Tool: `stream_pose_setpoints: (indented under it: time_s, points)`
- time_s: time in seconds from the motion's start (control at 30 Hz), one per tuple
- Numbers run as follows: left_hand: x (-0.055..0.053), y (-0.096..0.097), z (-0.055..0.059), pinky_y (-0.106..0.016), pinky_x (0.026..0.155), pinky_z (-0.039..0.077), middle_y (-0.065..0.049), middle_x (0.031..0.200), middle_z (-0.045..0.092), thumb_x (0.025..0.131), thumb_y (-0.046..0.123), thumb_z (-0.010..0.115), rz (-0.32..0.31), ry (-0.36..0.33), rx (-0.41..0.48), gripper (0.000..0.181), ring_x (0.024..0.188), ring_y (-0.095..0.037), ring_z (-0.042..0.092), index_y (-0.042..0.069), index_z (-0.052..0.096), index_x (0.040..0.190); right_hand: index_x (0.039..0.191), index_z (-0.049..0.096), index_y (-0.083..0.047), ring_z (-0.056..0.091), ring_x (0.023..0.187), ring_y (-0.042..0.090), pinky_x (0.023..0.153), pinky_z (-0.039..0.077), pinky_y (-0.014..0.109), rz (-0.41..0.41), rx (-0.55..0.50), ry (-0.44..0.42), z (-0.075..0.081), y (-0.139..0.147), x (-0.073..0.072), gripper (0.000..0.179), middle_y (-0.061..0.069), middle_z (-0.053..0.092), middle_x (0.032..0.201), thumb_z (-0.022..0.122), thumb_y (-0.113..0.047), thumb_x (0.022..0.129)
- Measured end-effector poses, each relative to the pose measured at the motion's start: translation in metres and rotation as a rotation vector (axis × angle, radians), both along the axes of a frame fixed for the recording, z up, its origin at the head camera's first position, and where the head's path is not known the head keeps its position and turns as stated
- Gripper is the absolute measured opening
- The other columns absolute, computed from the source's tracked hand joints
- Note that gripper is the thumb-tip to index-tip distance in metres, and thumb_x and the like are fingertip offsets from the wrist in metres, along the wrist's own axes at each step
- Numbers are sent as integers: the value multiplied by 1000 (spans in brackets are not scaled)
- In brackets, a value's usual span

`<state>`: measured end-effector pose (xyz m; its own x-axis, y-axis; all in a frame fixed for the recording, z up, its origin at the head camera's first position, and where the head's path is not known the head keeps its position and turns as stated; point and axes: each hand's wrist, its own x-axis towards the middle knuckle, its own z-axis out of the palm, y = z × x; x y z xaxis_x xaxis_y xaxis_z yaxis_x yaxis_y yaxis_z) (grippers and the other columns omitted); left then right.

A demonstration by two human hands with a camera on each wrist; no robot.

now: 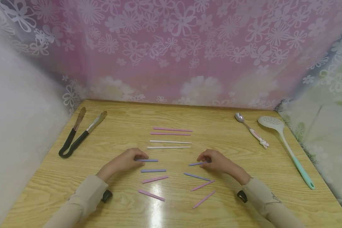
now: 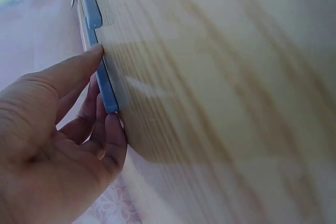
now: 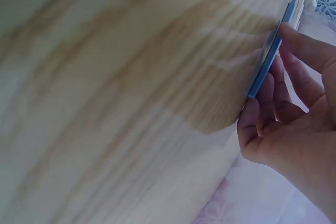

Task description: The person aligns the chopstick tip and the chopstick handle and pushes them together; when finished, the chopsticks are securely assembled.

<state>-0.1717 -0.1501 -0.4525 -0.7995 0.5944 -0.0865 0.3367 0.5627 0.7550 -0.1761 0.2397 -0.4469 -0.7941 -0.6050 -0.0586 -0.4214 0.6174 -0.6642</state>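
Observation:
In the head view my left hand (image 1: pixel 130 159) pinches a short blue chopstick piece (image 1: pixel 151 160) low at the tabletop; its thumb and fingertips lie on either side of the blue piece (image 2: pixel 107 87) in the left wrist view. Opposite, my right hand (image 1: pixel 216 162) pinches another short blue chopstick piece (image 1: pixel 193 164), also shown as a thin blue stick (image 3: pixel 268 64) in the right wrist view. Nearer to me lie a left blue piece (image 1: pixel 153 171) and a right blue piece (image 1: pixel 197 176), with two short pink pieces on each side, such as this pink one (image 1: pixel 151 195).
Two long white chopsticks (image 1: pixel 171 142) and two long pink chopsticks (image 1: pixel 172 129) lie behind the hands. Black-handled tongs (image 1: pixel 79 139) are at the left. A spoon (image 1: pixel 252 130) and a slotted skimmer (image 1: pixel 288 147) lie at the right of the wooden table (image 1: pixel 125 120).

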Motion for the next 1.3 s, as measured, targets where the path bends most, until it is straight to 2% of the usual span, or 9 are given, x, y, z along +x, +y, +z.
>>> stream_pose_setpoints:
  time_s: [0.2, 0.37, 0.47, 0.6, 0.7, 0.87, 1.03, 1.3]
  points:
    - [0, 0, 0, -27, 81, 49, -5, 102, 64, 91, 6, 62, -9, 15, -19, 19, 94, -18, 57, 2, 67, 109, 93, 68, -1, 43, 71, 2, 62, 41, 19, -9, -8, -8, -1, -3, 1, 8, 0, 58, 83, 68, -4, 86]
    - [-1, 0, -1, -24, 77, 48, -5, 100, 63, 91, 5, 61, -1, 15, -14, 18, 90, -14, 56, 1, 67, 107, 92, 69, -1, 43, 70, 3, 61, 41, 20, -13, -14, -5, -2, -2, 0, 7, 1, 58, 83, 67, -5, 87]
    - [-1, 2, -1, -26, 79, 50, -5, 99, 64, 92, 5, 60, 5, 10, -9, 17, 90, -15, 57, 1, 67, 107, 92, 69, -1, 45, 72, 2, 61, 43, 21, 10, -79, 33, -3, -2, 1, 7, -1, 58, 83, 67, -7, 88]
    - [-1, 7, 0, -32, 85, 51, -5, 102, 66, 94, 7, 58, -10, 16, 13, 16, 96, -19, 61, 3, 66, 107, 92, 68, -2, 50, 74, 0, 61, 46, 20, 59, -203, 129, -5, -6, 2, 7, -4, 58, 82, 66, -8, 88]
    - [0, 13, 4, -32, 85, 51, -4, 103, 67, 95, 9, 58, -28, 27, 34, 15, 97, -19, 62, 6, 66, 107, 93, 68, -3, 52, 75, 2, 63, 48, 21, 56, -229, 174, -3, -15, 4, 6, -2, 60, 82, 66, -4, 87]
    - [4, 24, 11, -28, 81, 50, -3, 102, 66, 96, 12, 57, -35, 22, 59, 15, 92, -15, 60, 7, 65, 108, 94, 68, -3, 53, 77, 6, 66, 48, 22, 28, -207, 168, 6, -35, 8, 8, 2, 61, 83, 66, -1, 87]
    - [5, 32, 14, -30, 84, 51, -4, 106, 66, 96, 10, 56, -59, 34, 84, 16, 94, -16, 60, 5, 64, 109, 96, 69, -5, 54, 78, 7, 68, 50, 23, 29, -204, 145, 18, -53, 14, 9, 3, 61, 86, 66, -2, 88]
    - [6, 37, 16, -32, 84, 51, -3, 106, 66, 95, 8, 57, -71, 45, 104, 15, 94, -16, 59, 7, 65, 108, 97, 69, -4, 53, 77, 6, 65, 51, 24, 37, -235, 129, 27, -65, 18, 10, 0, 59, 85, 66, -2, 88]
